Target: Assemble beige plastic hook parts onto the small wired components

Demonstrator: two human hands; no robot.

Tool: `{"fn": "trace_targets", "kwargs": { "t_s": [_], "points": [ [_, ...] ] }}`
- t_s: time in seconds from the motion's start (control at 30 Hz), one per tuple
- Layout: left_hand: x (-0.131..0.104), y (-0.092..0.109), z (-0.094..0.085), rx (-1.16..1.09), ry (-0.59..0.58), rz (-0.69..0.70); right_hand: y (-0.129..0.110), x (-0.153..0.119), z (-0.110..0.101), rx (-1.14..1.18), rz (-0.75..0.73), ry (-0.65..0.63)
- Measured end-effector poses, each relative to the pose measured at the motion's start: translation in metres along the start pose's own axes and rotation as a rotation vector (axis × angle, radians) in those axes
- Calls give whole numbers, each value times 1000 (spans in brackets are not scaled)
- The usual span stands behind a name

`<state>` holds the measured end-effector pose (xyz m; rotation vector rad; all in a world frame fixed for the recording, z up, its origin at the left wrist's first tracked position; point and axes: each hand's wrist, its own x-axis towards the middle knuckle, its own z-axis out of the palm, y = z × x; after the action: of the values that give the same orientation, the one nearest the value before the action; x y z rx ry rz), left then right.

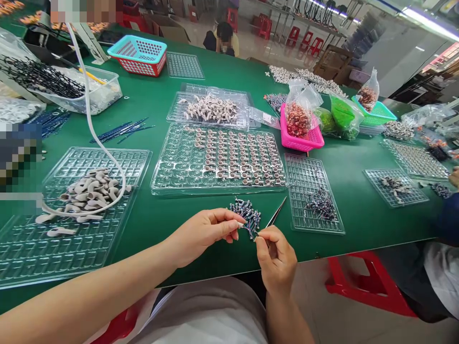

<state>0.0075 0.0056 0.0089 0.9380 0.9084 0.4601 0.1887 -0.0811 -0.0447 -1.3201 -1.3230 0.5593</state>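
Observation:
My left hand (210, 234) pinches a small pale earphone-like piece (241, 224) over the green table's front edge. Thin coloured wires run from it toward my right hand (275, 253), whose thumb and forefinger are pressed on the wire end. Tweezers (277, 212) stick up out of my right hand, tips pointing away. Just behind my fingers lies a pile of small dark wired parts (247, 210). Beyond that is a clear tray (179, 157) with rows of round pale pieces in its right part. Farther back, another clear tray (174, 112) bears a heap of pale pieces (211, 109).
At left, a tray (71, 255) bears grey pieces (93, 191) under a white cable (88, 95). Right of my hands is a tray (304, 177) of dark wired parts. Pink (304, 143) and blue (138, 48) baskets stand behind. Another person's hand (454, 177) shows at far right.

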Motion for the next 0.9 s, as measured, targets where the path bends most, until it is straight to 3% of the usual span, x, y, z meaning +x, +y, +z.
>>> {"fn": "trace_targets", "kwargs": {
  "t_s": [0.5, 0.9],
  "points": [
    [-2, -1, 7, 250, 70, 150, -8, 5, 1, -95, -33, -99],
    [1, -9, 0, 500, 92, 279, -9, 9, 0, -91, -22, -172]
  ]
}}
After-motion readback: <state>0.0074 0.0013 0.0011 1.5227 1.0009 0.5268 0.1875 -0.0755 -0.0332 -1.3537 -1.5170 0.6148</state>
